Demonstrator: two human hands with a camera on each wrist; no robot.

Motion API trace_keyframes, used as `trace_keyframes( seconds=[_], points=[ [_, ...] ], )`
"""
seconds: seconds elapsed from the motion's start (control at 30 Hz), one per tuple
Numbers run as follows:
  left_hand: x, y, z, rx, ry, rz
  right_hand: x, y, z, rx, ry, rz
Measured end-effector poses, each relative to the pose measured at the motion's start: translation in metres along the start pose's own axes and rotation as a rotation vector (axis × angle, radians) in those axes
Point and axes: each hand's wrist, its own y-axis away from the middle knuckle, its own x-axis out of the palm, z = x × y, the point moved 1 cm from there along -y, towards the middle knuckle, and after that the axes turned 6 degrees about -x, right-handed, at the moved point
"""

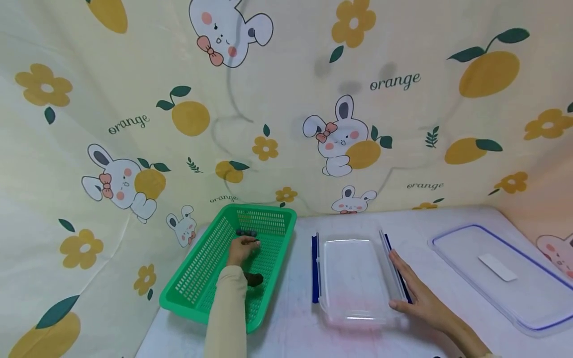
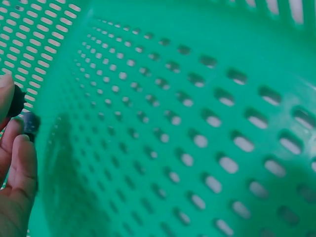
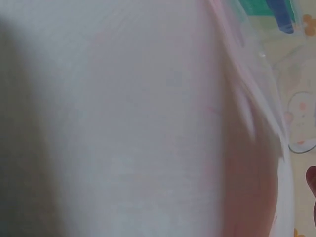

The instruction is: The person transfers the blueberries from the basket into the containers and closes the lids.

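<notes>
Two hands are working apart: the left hand is pinching a small dark object inside the green perforated plastic basket (near its far wall), while the right hand is lying flat-fingered against the clear plastic container, whose long axis is running toward the table's far edge.

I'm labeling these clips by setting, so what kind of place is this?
Probably a staged tabletop set rather than a lived-in kitchen: a white table backed by a cartoon rabbit-and-orange cloth backdrop, with only a green basket, a clear container and its lid laid out.
</notes>
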Motion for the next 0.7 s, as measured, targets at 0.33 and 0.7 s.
trace_keyframes(
  seconds=[0.33, 0.7],
  points=[
    [-0.008, 0.004, -0.022, 0.025, 0.041, 0.009, 0.000, 0.000, 0.007, 0.014, 0.072, 0.006],
    [-0.016, 0.006, -0.034, 0.107, 0.060, 0.044, -0.001, -0.003, 0.012, 0.056, 0.131, 0.019]
  ],
)
